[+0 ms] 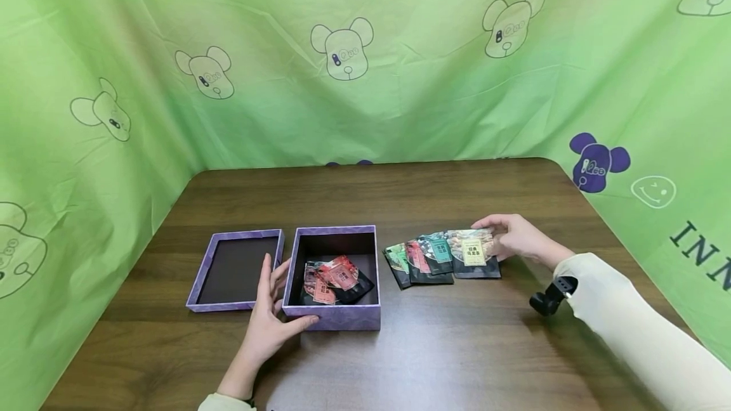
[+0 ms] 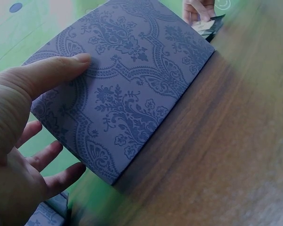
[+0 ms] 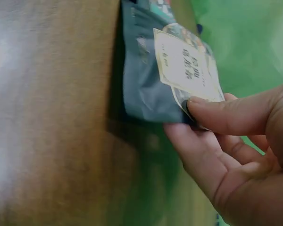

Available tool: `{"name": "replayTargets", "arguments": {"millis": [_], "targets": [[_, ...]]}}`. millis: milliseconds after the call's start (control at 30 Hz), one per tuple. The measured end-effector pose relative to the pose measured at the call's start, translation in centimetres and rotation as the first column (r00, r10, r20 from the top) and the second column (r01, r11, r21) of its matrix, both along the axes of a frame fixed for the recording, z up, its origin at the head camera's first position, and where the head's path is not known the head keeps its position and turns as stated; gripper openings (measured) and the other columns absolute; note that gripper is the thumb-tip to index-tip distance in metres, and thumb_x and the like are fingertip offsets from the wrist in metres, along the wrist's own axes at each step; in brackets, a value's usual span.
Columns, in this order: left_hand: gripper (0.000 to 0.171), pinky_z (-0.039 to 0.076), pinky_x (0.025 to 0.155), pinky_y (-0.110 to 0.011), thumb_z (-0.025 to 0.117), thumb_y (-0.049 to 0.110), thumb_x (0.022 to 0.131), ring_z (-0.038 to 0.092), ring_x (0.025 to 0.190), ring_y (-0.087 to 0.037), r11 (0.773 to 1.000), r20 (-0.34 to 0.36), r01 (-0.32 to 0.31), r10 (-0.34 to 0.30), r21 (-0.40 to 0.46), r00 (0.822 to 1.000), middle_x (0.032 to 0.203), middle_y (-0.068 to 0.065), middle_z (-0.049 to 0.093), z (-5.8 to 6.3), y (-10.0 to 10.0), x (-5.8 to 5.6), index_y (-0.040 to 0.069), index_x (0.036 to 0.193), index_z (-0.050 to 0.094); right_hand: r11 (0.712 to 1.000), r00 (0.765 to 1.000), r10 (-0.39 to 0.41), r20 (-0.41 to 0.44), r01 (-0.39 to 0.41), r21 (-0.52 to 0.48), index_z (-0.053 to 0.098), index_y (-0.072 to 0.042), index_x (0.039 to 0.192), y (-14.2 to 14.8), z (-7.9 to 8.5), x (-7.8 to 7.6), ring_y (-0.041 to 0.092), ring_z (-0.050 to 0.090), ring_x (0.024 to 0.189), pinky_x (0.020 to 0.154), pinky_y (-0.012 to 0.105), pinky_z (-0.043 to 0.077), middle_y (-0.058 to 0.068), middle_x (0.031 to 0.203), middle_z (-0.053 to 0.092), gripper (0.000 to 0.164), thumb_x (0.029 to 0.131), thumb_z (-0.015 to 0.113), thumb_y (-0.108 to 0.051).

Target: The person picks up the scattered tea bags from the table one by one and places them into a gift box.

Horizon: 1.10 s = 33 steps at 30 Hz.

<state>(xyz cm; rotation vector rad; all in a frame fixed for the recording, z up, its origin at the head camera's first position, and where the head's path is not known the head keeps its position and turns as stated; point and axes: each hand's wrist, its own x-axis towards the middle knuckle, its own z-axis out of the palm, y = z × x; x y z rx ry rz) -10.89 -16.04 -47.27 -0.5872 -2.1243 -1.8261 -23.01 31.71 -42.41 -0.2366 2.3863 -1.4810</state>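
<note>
A purple patterned box (image 1: 351, 318) stands uncovered, with red-labelled tea packets (image 1: 342, 274) lying inside. My left hand (image 1: 267, 328) rests at its front left corner. The thumb presses the front wall, while the other fingers spread along the left side, mostly straight. Right of the box lies an overlapping row of packets: a green one (image 1: 397, 260), a red one (image 1: 419, 259) and a teal one (image 1: 438, 252). At the row's right end my right hand (image 1: 516, 238) pinches a black packet with a cream label (image 3: 184, 66) between thumb and fingers. One edge of that packet tilts up.
A purple box lid (image 1: 197, 284) lies inner side up to the left of the box. Everything stands on a brown wooden table (image 1: 434, 347). Green cloth (image 1: 400, 106) printed with bear heads hangs behind and at both sides.
</note>
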Motion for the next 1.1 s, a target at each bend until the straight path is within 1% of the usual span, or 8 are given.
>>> {"name": "replayTargets", "arguments": {"millis": [100, 300, 633, 933, 1100], "targets": [[0.134, 0.044, 0.099, -0.019, 0.084, -0.018, 0.062, 0.045, 0.131, -0.022, 1.000, -0.002, -0.002, 0.002, 0.001, 1.000, 0.151, -0.033, 0.031, -0.1, 0.0, 0.0, 0.009, 0.160, -0.003, 0.999, 1.000, 0.019, 0.002, -0.019, -0.026, 0.046, 0.018, 0.132, 0.0, 0.7, 0.0, 0.021, 0.065, 0.076, 0.062, 0.039, 0.060, 0.013, 0.099, 0.065, 0.058, 0.078, 0.065, 0.015], [0.134, 0.044, 0.099, -0.018, 0.084, -0.018, 0.062, 0.045, 0.131, -0.022, 1.000, 0.000, 0.001, -0.001, 0.002, 1.000, 0.151, -0.033, 0.031, -0.1, 0.0, 0.0, 0.010, 0.160, -0.003, 0.998, 0.999, 0.027, 0.022, -0.025, -0.059, 0.041, 0.020, 0.136, 0.2, 1.5, 0.1, 0.018, 0.066, 0.079, 0.067, 0.039, 0.060, 0.013, 0.098, 0.065, 0.061, 0.081, 0.065, 0.013], [0.134, 0.044, 0.099, -0.018, 0.084, -0.018, 0.062, 0.044, 0.131, -0.022, 1.000, -0.006, 0.000, 0.000, 0.003, 1.000, 0.151, -0.033, 0.031, -0.3, -0.1, -0.1, 0.012, 0.160, -0.003, 0.995, 0.999, 0.010, 0.032, -0.007, -0.103, 0.038, 0.019, 0.139, 0.1, 2.5, 0.1, 0.020, 0.068, 0.079, 0.068, 0.039, 0.060, 0.014, 0.098, 0.068, 0.066, 0.079, 0.066, 0.016], [0.135, 0.044, 0.099, -0.019, 0.084, -0.018, 0.063, 0.043, 0.131, -0.032, 1.000, 0.000, 0.003, -0.003, 0.001, 1.000, 0.152, -0.032, 0.031, -0.3, -0.1, -0.1, 0.012, 0.160, -0.004, 0.996, 1.000, 0.019, 0.011, -0.018, -0.091, 0.038, 0.020, 0.139, -0.6, 4.1, 0.0, 0.018, 0.069, 0.079, 0.068, 0.038, 0.061, 0.014, 0.098, 0.070, 0.065, 0.080, 0.066, 0.017], [0.135, 0.044, 0.099, -0.018, 0.084, -0.018, 0.062, 0.044, 0.131, -0.027, 1.000, -0.004, -0.002, 0.002, -0.003, 1.000, 0.151, -0.033, 0.032, -0.3, -0.1, -0.2, 0.012, 0.160, -0.003, 0.996, 0.999, 0.035, -0.010, -0.035, -0.077, 0.039, 0.019, 0.139, -1.4, 5.4, -0.1, 0.017, 0.069, 0.079, 0.068, 0.038, 0.061, 0.017, 0.099, 0.070, 0.064, 0.080, 0.065, 0.018]]}}
